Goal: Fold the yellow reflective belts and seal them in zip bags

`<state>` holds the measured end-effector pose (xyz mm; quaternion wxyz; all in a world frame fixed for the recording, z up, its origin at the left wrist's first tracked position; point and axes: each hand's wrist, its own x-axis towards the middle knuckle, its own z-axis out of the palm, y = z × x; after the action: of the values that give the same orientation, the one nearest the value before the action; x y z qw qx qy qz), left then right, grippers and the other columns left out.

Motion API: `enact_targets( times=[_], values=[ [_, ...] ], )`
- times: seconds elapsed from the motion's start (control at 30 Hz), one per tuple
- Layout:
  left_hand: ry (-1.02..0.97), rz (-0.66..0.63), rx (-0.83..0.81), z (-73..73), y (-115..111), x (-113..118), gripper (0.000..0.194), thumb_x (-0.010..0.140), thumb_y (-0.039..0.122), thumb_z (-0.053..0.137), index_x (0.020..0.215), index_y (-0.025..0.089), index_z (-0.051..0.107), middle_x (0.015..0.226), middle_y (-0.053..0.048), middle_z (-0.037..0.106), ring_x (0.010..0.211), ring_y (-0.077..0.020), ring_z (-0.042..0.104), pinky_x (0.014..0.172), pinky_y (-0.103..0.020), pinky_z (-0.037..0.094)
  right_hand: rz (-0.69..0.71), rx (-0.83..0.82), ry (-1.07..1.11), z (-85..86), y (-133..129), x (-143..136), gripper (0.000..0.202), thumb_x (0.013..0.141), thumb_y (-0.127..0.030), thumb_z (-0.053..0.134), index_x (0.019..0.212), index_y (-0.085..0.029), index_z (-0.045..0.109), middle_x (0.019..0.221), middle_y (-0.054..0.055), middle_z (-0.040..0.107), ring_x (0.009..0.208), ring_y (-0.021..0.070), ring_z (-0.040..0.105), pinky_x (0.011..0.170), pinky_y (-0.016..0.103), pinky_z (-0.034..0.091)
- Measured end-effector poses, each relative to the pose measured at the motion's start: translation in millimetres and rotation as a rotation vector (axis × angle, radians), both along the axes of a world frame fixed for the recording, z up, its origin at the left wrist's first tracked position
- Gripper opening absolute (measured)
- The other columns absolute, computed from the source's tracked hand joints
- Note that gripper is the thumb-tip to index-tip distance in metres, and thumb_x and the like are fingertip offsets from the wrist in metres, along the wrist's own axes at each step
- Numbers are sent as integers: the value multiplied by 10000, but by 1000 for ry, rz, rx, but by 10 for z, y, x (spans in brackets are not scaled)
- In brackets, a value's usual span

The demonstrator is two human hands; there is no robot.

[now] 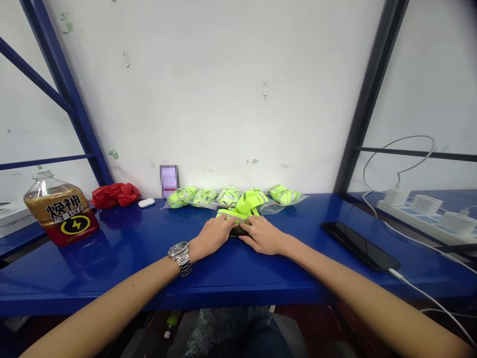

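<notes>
- Strap of fluorescent yellow-green fabric (249,201): partly hidden where left hand (213,235) and right hand (266,235) cover its near edge.
- Small dark object (237,231) between the fingertips: mostly covered, hard to identify.
- Both hands' fingers are curled closed on the strap, which lies flat and pale-striped at the fingertips and bends upward just beyond them.
- Clear plastic bags of yellow-green bundles (204,197) lie past the fingers.

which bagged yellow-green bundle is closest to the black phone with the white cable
The rightmost bundle, beyond the right hand; the others all lie further left, farther from the black phone.
</notes>
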<state>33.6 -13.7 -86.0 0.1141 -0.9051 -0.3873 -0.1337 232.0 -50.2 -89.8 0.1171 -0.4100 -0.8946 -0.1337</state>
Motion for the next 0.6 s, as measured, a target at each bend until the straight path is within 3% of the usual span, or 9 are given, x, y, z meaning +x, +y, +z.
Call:
enact_targets(
  times=[0.17, 0.3, 0.43, 0.6],
  values=[
    [-48, -166, 24, 14, -100, -239, 331, 973, 413, 336, 1001, 187, 576, 944, -78, 618, 907, -227, 537, 817, -360, 416, 11, 13, 47, -42, 41, 29, 416, 983, -379, 290, 1211, -125, 527, 942, 136, 575, 843, 224, 519, 778, 365, 392],
    [-80, -226, -114, -24, -63, -360, 301, 969, 346, 368, 1199, 200, 496, 1058, -90, 612, 957, -230, 531, 834, -355, 420, -1, -17, 111, -51, 56, 20, 426, 986, -390, 290, 1205, -125, 542, 937, 133, 588, 843, 223, 526, 769, 356, 388],
    [-84, -240, -235, -55, 54, -404, 399, 934, 281, 426, 1313, 157, 407, 1125, -138, 572, 1035, -251, 521, 856, -339, 429, -41, -58, 152, -68, 63, 24, 431, 982, -404, 306, 1215, -135, 549, 980, 129, 605, 878, 226, 539, 774, 348, 382],
    [78, -221, -424, 83, 146, -508, 565, 883, 219, 459, 1426, 212, 305, 821, -36, 600, 728, -194, 580, 632, -242, 426, -37, -92, 216, -82, 54, 49, 417, 980, -410, 315, 1202, -159, 564, 970, 111, 612, 886, 218, 542, 756, 328, 379]
  ],
)
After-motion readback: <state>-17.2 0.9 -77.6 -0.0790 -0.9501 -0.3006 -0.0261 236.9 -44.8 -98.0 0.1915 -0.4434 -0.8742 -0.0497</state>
